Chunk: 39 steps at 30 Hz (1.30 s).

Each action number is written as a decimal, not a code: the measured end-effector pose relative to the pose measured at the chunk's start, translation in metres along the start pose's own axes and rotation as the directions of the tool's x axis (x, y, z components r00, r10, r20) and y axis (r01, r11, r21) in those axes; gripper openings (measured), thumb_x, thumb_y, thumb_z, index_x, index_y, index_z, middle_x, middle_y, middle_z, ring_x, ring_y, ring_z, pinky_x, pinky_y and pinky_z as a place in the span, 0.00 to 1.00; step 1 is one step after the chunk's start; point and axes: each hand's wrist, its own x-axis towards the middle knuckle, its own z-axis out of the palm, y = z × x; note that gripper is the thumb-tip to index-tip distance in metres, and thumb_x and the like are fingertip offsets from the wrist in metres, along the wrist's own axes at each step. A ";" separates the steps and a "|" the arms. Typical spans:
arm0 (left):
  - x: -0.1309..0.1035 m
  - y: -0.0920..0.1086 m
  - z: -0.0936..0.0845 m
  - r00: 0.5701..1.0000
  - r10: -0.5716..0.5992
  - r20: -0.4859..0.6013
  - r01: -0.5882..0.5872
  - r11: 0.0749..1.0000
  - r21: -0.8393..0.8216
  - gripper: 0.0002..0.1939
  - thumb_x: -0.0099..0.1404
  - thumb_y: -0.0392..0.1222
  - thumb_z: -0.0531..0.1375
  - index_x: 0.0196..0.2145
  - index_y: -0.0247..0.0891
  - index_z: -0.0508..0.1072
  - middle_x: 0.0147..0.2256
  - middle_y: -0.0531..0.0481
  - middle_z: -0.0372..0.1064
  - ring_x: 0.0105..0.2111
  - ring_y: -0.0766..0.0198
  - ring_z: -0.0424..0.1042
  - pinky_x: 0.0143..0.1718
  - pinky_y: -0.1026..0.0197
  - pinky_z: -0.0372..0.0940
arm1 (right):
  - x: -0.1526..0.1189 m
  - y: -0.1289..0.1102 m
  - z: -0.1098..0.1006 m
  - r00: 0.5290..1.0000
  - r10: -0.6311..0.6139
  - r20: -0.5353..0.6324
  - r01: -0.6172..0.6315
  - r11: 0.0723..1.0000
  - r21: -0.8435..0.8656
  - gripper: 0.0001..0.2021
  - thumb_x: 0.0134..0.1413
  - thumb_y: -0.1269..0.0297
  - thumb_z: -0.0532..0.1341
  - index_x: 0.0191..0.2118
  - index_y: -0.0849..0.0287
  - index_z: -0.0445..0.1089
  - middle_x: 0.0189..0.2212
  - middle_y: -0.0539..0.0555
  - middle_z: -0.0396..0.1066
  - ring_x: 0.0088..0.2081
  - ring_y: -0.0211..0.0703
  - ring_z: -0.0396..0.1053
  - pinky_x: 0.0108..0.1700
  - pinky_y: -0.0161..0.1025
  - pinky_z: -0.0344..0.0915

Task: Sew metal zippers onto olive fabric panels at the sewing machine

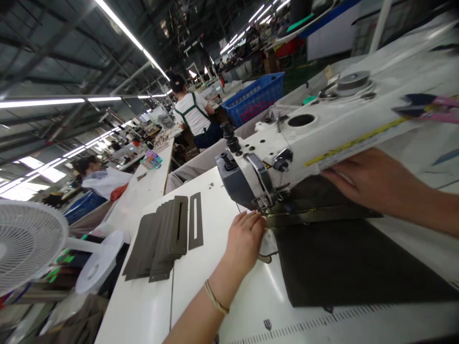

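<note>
Head view: dark fabric (333,258) meets left hand (245,241) at fingertips, right hand (369,179) near (can't tell either grip).

Thin pale yellowish bracelet (216,297) on left wrist, bare forearms

Left hand (246,239): palm down, fingers together and extended forward, fingertips lowered; forearm enters from the bottom edge, angled up and right; one thin band at the wrist. Right hand (362,179): enters from the right edge, forearm sloping down toward the elbow, back of hand uppermost, fingers pointing left, fingertips partly hidden.
</note>
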 end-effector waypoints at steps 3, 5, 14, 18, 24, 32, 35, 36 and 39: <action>0.003 -0.005 0.001 0.997 0.075 0.036 -0.075 0.997 -0.021 0.10 0.71 0.36 0.54 0.48 0.33 0.70 0.47 0.40 0.75 0.48 0.54 0.73 0.50 0.50 0.68 | -0.027 -0.054 -0.012 0.980 -0.198 -0.023 0.200 0.968 0.152 0.15 0.66 0.71 0.49 0.38 0.61 0.74 0.38 0.59 0.73 0.41 0.45 0.69 0.44 0.44 0.67; 0.005 -0.005 0.000 0.997 0.035 0.073 -0.032 0.998 -0.047 0.10 0.70 0.34 0.54 0.47 0.32 0.70 0.45 0.40 0.75 0.46 0.54 0.74 0.48 0.52 0.69 | -0.043 -0.084 -0.012 0.974 -0.226 0.029 0.214 0.951 0.221 0.17 0.66 0.72 0.47 0.41 0.62 0.75 0.41 0.59 0.74 0.42 0.45 0.69 0.46 0.45 0.67; 0.016 -0.005 -0.005 0.965 -0.218 0.143 0.226 0.973 -0.044 0.08 0.68 0.31 0.54 0.41 0.37 0.72 0.34 0.47 0.76 0.35 0.57 0.75 0.41 0.55 0.69 | -0.027 -0.082 0.022 0.953 -0.289 0.096 0.279 0.955 0.106 0.14 0.61 0.76 0.51 0.42 0.64 0.73 0.33 0.58 0.72 0.33 0.45 0.68 0.36 0.42 0.66; 0.011 -0.004 -0.002 0.967 -0.236 0.095 0.243 0.968 -0.071 0.08 0.69 0.32 0.52 0.43 0.35 0.69 0.35 0.45 0.75 0.34 0.56 0.74 0.38 0.55 0.70 | -0.020 -0.091 0.032 0.960 -0.255 0.111 0.245 0.965 0.097 0.14 0.59 0.79 0.51 0.42 0.65 0.73 0.33 0.57 0.72 0.32 0.44 0.69 0.35 0.40 0.67; -0.002 -0.007 0.004 0.984 -0.166 0.062 0.174 0.971 -0.166 0.10 0.65 0.27 0.54 0.40 0.38 0.70 0.39 0.48 0.75 0.38 0.60 0.75 0.42 0.58 0.70 | -0.034 -0.090 0.027 0.966 -0.255 0.052 0.250 0.964 0.091 0.14 0.61 0.76 0.50 0.36 0.63 0.74 0.37 0.59 0.73 0.38 0.46 0.70 0.41 0.43 0.69; 0.008 -0.013 0.006 0.990 0.060 0.128 -0.063 0.998 0.018 0.09 0.72 0.37 0.54 0.44 0.36 0.74 0.43 0.44 0.71 0.43 0.57 0.70 0.44 0.56 0.71 | -0.050 -0.088 0.019 0.955 -0.291 0.058 0.284 0.952 0.112 0.16 0.63 0.74 0.50 0.45 0.63 0.75 0.46 0.57 0.75 0.45 0.47 0.71 0.46 0.45 0.70; 0.013 -0.013 0.005 0.976 0.122 0.178 -0.145 0.981 0.127 0.10 0.72 0.36 0.53 0.42 0.33 0.74 0.43 0.41 0.70 0.45 0.55 0.69 0.45 0.54 0.71 | -0.048 -0.088 0.017 0.955 -0.293 0.056 0.285 0.951 0.119 0.16 0.63 0.74 0.50 0.44 0.64 0.75 0.45 0.58 0.75 0.45 0.47 0.71 0.45 0.45 0.71; 0.014 -0.013 0.006 0.974 0.130 0.186 -0.158 0.977 0.144 0.10 0.72 0.35 0.52 0.42 0.33 0.73 0.42 0.41 0.70 0.45 0.55 0.69 0.44 0.54 0.71 | -0.047 -0.088 0.016 0.956 -0.290 0.053 0.282 0.951 0.124 0.16 0.63 0.74 0.50 0.44 0.64 0.75 0.44 0.58 0.76 0.45 0.47 0.71 0.45 0.45 0.71; 0.013 -0.014 0.008 0.980 0.126 0.156 -0.147 0.981 0.130 0.10 0.72 0.35 0.52 0.43 0.33 0.73 0.41 0.41 0.70 0.44 0.55 0.69 0.43 0.54 0.72 | -0.047 -0.090 0.011 0.960 -0.275 0.050 0.265 0.952 0.153 0.16 0.64 0.74 0.50 0.44 0.65 0.75 0.44 0.58 0.76 0.46 0.46 0.72 0.46 0.44 0.71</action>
